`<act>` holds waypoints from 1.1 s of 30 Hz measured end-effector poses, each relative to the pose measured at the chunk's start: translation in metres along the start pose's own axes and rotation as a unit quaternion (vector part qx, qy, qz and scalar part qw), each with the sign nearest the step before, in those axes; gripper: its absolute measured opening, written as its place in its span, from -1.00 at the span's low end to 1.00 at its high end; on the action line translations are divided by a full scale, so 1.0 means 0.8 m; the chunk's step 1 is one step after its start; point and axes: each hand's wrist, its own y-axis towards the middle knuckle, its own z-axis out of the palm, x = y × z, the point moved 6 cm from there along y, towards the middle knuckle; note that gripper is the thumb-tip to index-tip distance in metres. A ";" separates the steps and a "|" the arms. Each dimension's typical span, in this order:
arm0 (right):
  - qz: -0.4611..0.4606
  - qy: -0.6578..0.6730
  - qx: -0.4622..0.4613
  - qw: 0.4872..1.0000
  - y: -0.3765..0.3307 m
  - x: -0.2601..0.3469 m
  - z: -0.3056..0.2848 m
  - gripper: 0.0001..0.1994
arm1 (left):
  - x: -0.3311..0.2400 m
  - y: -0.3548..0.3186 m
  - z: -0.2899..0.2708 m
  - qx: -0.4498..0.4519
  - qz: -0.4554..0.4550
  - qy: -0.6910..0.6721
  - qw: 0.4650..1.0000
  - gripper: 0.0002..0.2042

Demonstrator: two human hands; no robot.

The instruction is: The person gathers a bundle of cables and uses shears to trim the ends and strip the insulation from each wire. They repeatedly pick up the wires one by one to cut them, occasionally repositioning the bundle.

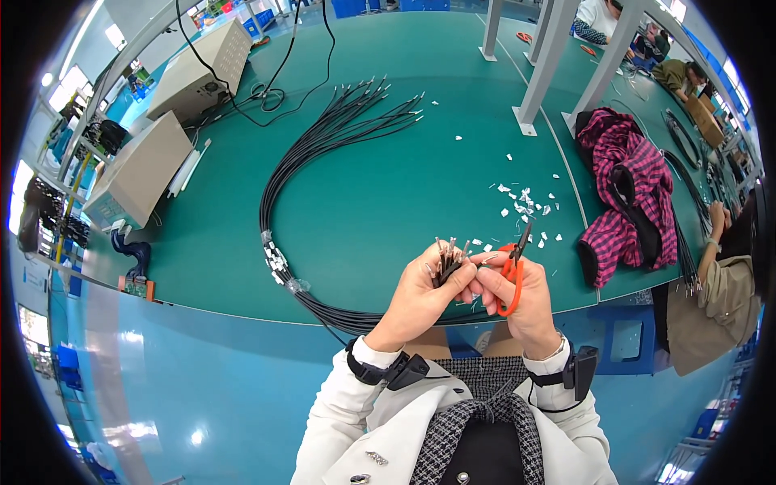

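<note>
My left hand (426,284) is closed around the stripped ends of a bundle of black cables (279,190), whose bare tips poke up above the fingers. The bundle loops over the green table, with its other ends fanned out toward the far side. White labels (275,260) and clear tape wrap it on the left. My right hand (521,297) holds orange-handled scissors (515,279), their dark blades pointing up and away. Its thumb and fingertips meet my left fingers at a single cable end. What exactly they pinch is partly hidden.
White scraps (525,200) lie scattered beyond my hands. At right rests a pink-and-black checked garment (626,194), near grey metal posts (533,93). Two beige boxes (137,174) with wires stand on the left. A co-worker's arm (713,238) is at the far right.
</note>
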 end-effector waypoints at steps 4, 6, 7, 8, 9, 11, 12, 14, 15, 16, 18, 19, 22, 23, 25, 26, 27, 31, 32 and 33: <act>-0.016 -0.011 -0.006 1.000 -0.001 -0.002 0.000 -0.87 | -0.002 -0.002 -0.002 -0.019 0.000 0.023 1.000 -0.88; -0.026 -0.012 -0.010 1.000 -0.002 -0.001 0.000 -0.87 | 0.000 -0.003 -0.003 -0.027 0.001 0.032 0.999 -0.88; -0.029 -0.021 -0.006 0.999 -0.002 -0.001 0.001 -0.88 | 0.002 -0.004 -0.006 -0.044 0.009 0.032 0.998 -0.87; -0.031 -0.029 -0.003 0.999 -0.003 -0.001 0.003 -0.89 | 0.004 -0.006 -0.009 -0.061 0.017 0.033 0.997 -0.87; -0.033 -0.037 0.000 0.999 -0.004 0.000 0.004 -0.90 | 0.004 -0.007 -0.011 -0.078 0.024 0.034 0.996 -0.87; -0.033 -0.055 -0.001 0.998 -0.007 0.004 0.009 -0.91 | 0.005 -0.008 -0.011 -0.076 0.011 0.025 0.997 -0.87; -0.033 -0.074 0.000 0.997 -0.008 0.007 0.011 -0.92 | 0.004 -0.008 -0.011 -0.075 0.000 0.016 0.997 -0.87; -0.033 -0.092 0.000 0.995 -0.009 0.007 0.011 -0.92 | 0.002 -0.009 -0.010 -0.074 -0.012 0.008 0.997 -0.87; -0.042 -0.114 -0.004 0.993 -0.009 0.008 0.008 -0.92 | 0.000 -0.009 -0.012 -0.087 0.000 0.006 0.996 -0.88; -0.052 -0.135 -0.008 0.989 -0.009 0.008 0.005 -0.92 | -0.003 -0.010 -0.013 -0.100 0.012 0.004 0.995 -0.88; -0.061 -0.156 -0.012 0.986 -0.009 0.010 0.003 -0.92 | -0.008 -0.011 -0.012 -0.112 0.023 0.002 0.993 -0.88; -0.063 -0.176 -0.008 0.982 -0.009 0.011 0.004 -0.92 | -0.014 -0.012 -0.008 -0.103 0.029 0.019 0.994 -0.88; -0.068 -0.214 -0.001 0.974 -0.010 0.013 0.005 -0.93 | -0.017 -0.011 -0.001 -0.083 0.040 0.051 0.994 -0.88; -0.068 -0.214 0.002 0.974 -0.010 0.012 0.006 -0.93 | -0.012 -0.011 -0.004 -0.088 0.055 0.051 0.993 -0.88; -0.067 -0.214 0.009 0.974 -0.010 0.012 0.007 -0.92 | -0.011 -0.010 -0.006 -0.099 0.084 0.052 0.990 -0.87; -0.066 -0.214 0.009 0.974 -0.010 0.012 0.007 -0.92 | -0.008 -0.012 -0.007 -0.099 0.084 0.052 0.990 -0.87; -0.049 -0.176 0.008 0.983 -0.011 0.010 0.007 -0.92 | -0.007 -0.014 -0.007 -0.105 0.063 0.038 0.992 -0.88; -0.011 -0.090 0.004 0.996 -0.010 0.005 0.004 -0.92 | -0.007 -0.015 -0.006 -0.109 0.010 0.007 0.994 -0.91; -0.006 -0.082 0.003 0.997 -0.010 0.004 0.003 -0.91 | -0.005 -0.015 -0.005 -0.102 -0.002 0.005 0.995 -0.93; -0.001 -0.073 0.003 0.997 -0.010 0.004 0.003 -0.91 | -0.004 -0.015 -0.005 -0.096 -0.014 0.004 0.995 -0.94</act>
